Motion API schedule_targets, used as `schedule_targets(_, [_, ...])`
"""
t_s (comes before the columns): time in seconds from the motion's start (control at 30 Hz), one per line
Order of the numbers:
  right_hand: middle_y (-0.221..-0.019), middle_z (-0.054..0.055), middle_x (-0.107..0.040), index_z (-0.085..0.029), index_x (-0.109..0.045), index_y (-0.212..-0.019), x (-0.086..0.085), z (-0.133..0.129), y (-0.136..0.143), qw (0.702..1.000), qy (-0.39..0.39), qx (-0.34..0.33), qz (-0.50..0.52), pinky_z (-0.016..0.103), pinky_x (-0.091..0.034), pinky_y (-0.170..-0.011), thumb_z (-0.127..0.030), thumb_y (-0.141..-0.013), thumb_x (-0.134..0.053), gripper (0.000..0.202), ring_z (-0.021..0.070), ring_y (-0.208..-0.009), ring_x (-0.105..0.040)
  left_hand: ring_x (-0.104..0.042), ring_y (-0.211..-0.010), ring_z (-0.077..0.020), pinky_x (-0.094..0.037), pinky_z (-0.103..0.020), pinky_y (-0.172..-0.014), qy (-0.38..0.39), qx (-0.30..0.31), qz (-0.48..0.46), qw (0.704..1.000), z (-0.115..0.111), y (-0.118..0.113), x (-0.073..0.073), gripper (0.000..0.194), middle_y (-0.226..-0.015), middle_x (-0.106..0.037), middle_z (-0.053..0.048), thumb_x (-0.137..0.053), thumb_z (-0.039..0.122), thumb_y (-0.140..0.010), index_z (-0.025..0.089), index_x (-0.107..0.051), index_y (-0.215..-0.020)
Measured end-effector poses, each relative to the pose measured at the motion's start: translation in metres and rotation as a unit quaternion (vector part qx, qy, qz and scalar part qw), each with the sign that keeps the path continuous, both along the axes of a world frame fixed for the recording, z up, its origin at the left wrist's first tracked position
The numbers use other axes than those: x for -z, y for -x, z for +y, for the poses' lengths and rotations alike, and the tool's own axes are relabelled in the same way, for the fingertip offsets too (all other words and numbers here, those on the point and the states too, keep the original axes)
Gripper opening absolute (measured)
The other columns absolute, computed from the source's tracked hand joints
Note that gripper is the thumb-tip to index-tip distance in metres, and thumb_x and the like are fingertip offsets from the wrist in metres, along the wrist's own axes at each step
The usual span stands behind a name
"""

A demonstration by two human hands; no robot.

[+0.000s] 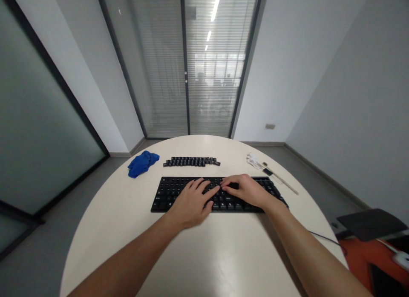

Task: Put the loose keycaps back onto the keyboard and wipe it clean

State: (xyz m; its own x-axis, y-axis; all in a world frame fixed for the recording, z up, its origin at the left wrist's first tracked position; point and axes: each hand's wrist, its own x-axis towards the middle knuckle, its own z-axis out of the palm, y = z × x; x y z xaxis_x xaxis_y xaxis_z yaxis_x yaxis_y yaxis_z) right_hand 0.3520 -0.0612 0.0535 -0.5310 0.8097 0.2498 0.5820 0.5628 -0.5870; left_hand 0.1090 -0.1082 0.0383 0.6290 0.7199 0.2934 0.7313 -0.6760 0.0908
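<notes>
A black keyboard [164, 192] lies across the middle of the pale round table. My left hand [193, 203] rests on its centre with the fingers spread, holding nothing. Just to the right, my right hand [244, 189] is over the keys, thumb and fingertips pinched together near my left index fingertip. Whatever may be between those fingertips is too small to make out. Behind the keyboard, loose black keycaps [191, 161] sit in rows on the table.
A crumpled blue cloth [142, 163] lies at the table's back left. White cotton pieces [253, 160], a small black item [267, 172] and a thin stick [286, 184] lie at the back right. A cable [324, 237] runs off the right edge.
</notes>
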Motion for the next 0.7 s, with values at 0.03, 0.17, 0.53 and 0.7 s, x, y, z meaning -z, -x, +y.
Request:
schedule_targets(0.03, [-0.104, 0.001, -0.078, -0.026, -0.078, -0.095, -0.001, 0.000, 0.000, 1.000, -0.003, 0.001, -0.008, 0.035, -0.052, -0.094, -0.032, -0.091, -0.064, 0.015, 0.0232, -0.097, -0.072, -0.041, -0.139, -0.0298, -0.033, -0.049, -0.116, 0.000, 0.000, 0.001, 1.000, 0.000, 0.000, 0.000, 0.052, -0.148, -0.050, -0.009, -0.046, 0.032, -0.097, 0.028, -0.046, -0.149])
schedule_targets(0.17, [-0.097, 0.001, -0.079, -0.026, -0.078, -0.093, -0.004, -0.002, 0.001, 0.999, -0.014, 0.002, -0.033, 0.032, -0.054, -0.088, -0.030, -0.090, -0.064, 0.015, 0.0221, -0.090, -0.073, -0.042, -0.138, -0.0304, -0.034, -0.051, -0.115, 0.010, -0.003, -0.006, 1.000, 0.000, 0.000, -0.001, 0.052, -0.147, -0.051, -0.009, -0.049, 0.033, -0.097, 0.029, -0.047, -0.148])
schedule_targets(0.53, [-0.093, -0.002, -0.080, -0.028, -0.079, -0.085, -0.010, 0.001, 0.007, 0.995, -0.024, 0.011, -0.096, 0.029, -0.052, -0.080, -0.024, -0.085, -0.066, 0.014, 0.0226, -0.088, -0.074, -0.042, -0.138, -0.0338, -0.033, -0.055, -0.115, 0.038, -0.021, -0.017, 0.999, 0.001, -0.003, -0.001, 0.060, -0.147, -0.051, -0.009, -0.052, 0.060, -0.094, 0.030, -0.049, -0.145])
schedule_targets(0.7, [-0.098, -0.002, -0.079, -0.030, -0.079, -0.088, -0.016, 0.000, 0.007, 0.989, -0.045, -0.021, -0.137, 0.030, -0.051, -0.082, -0.019, -0.083, -0.063, 0.020, 0.0236, -0.092, -0.073, -0.042, -0.138, -0.0326, -0.033, -0.053, -0.116, 0.038, -0.019, -0.014, 0.999, 0.001, -0.003, -0.001, 0.058, -0.147, -0.051, -0.009, -0.052, 0.059, -0.094, 0.030, -0.051, -0.144])
